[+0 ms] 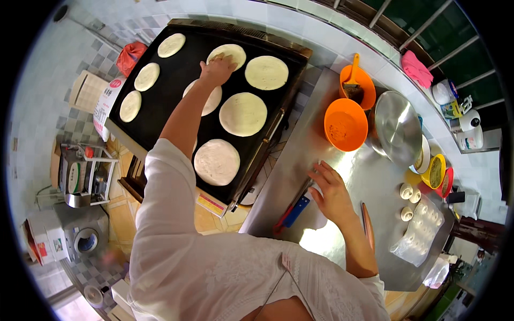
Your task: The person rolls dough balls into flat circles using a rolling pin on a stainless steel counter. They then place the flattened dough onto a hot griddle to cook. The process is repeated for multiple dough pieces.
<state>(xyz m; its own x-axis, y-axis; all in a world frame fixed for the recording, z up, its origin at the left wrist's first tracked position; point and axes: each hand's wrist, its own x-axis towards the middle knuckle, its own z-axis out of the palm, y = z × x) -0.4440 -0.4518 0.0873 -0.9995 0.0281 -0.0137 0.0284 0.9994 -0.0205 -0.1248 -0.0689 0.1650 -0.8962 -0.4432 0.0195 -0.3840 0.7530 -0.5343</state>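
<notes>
My left hand (218, 69) reaches across the black griddle (166, 96), its fingers spread flat on a round flatbread (231, 52) near the back edge. Several more pale dough rounds lie about it, among them a large flatbread (243, 114), another at the back right (266, 73) and a thicker one at the front (217, 162). Over the steel table (289, 155), my right hand (332, 192) is open, fingers stretched and slightly bent, with nothing visibly held. Below its fingers lies a tool with a blue handle (296, 211), beside a red handle (280, 224).
Two orange bowls stand on the table, one (346, 124) in front of another holding a brush (352, 85). Beside them is a large steel bowl (397, 128). Coiled dough pieces (407, 214) sit near a plastic-covered batch (420, 235). A rolling pin (367, 227) lies by my right forearm.
</notes>
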